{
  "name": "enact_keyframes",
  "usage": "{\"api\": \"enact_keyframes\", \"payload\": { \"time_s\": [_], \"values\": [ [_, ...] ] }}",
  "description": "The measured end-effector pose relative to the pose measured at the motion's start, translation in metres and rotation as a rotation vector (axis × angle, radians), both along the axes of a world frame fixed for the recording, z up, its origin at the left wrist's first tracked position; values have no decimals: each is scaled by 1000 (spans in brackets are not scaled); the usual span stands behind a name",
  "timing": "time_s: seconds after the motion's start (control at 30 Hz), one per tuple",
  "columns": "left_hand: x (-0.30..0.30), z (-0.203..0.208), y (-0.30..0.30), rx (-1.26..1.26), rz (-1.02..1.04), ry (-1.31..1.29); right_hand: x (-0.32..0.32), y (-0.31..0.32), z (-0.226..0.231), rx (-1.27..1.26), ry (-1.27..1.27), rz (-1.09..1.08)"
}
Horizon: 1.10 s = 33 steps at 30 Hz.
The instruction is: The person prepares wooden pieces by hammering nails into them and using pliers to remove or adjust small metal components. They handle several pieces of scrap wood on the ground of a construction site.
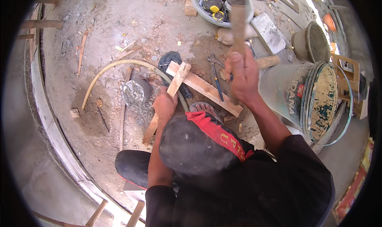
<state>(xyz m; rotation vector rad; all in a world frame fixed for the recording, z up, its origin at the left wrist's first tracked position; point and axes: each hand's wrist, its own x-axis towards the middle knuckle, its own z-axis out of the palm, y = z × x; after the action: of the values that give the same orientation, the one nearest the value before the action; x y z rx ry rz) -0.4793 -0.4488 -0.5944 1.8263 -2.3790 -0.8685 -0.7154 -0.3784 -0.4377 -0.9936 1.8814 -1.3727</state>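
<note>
My right hand (243, 74) is raised and wrapped round the wooden handle of a hammer (238, 26). The hammer's head, blurred, is at the top edge of the view. My left hand (165, 103) grips a narrow wooden strip (180, 78) that slants away from me. The far end of this strip crosses over a wider wooden board (207, 88) lying on the ground. Just beyond that board lie pincers (217, 82) with a blue handle. Under the strip passes a curved yellowish hose (119, 62), and a dark crumpled bag (169, 59) lies beside the crossing.
At the far side a grey basin (195, 2) holds tape measures and other tools. To the right stand a concrete block (268, 33), a dark bucket (312, 43) and a large tipped bucket (286, 94) with a wire handle. A silvery crumpled wrapper (133, 92) lies left of my left hand.
</note>
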Motion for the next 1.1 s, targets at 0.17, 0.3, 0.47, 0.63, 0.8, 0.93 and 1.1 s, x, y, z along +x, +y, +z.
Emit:
{"api": "enact_keyframes", "payload": {
  "time_s": [0.17,0.3,0.47,0.63,0.8,0.93,1.1],
  "values": [
    [-8,7,-3,13,-13,-18,6,35,-75,-97,-98,-194],
    [-3,4,-4,-36,-50,-25,-7,31,-94,375,426,255],
    [-2,-1,-3,-19,-48,32,11,9,-9,182,76,-80],
    [-5,0,-4,-19,-69,-8,13,52,-87,229,441,-30],
    [3,-6,-9,22,-95,-37,3,27,-69,466,407,262],
    [3,-5,-12,7,-108,14,18,5,-7,30,89,-111],
    [-5,-2,-11,-6,-120,-19,20,49,-95,57,41,-269]
  ]
}}
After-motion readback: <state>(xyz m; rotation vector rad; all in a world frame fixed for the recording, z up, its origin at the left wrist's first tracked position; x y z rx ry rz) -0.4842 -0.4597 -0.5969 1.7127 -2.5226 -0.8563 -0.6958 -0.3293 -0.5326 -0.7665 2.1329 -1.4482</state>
